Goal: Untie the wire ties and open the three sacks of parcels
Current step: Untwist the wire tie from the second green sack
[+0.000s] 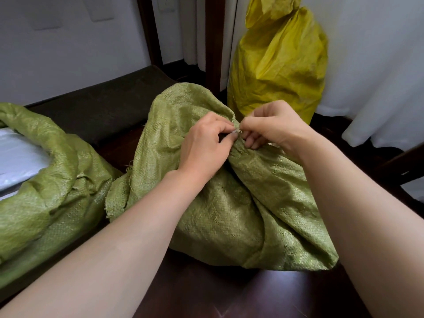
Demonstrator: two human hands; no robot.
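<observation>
Green woven plastic, the middle sack point(229, 203), slumped on the dark reddish wooden floor point(206, 294) in the head view, its neck gathered into a bunch at the top with loose cloth flopped back toward the wall

Left hand point(204, 145) curled over the gathered neck from the left, thumb and forefinger pinched together on the small pale wire tie point(236, 131)

Right hand point(273, 127) meeting it from the right, fingertips point(249, 142) pressed together on the other end of the same tie, knuckles up, remaining fingers tucked against the cloth

Both hands touching at the tie, bare forearms reaching in from the lower corners

Tie itself only a small whitish glint between the fingertips; whether twisted or already loosened, cannot tell

Left of that, a second green woven sack point(46, 180), mouth open and rim rolled outward, white plastic parcels point(18, 157) visible inside, just beside the middle sack, their cloth edges close at floor level

Behind the hands, a yellow sack point(280, 60) standing upright against a white curtain point(378, 65), its neck cinched closed near the top, near the middle sack yet not clearly touching it

Dark cushioned bench point(103, 104) along the white wall at the back left, a dark wooden post point(213, 42) rising beside the yellow sack
</observation>
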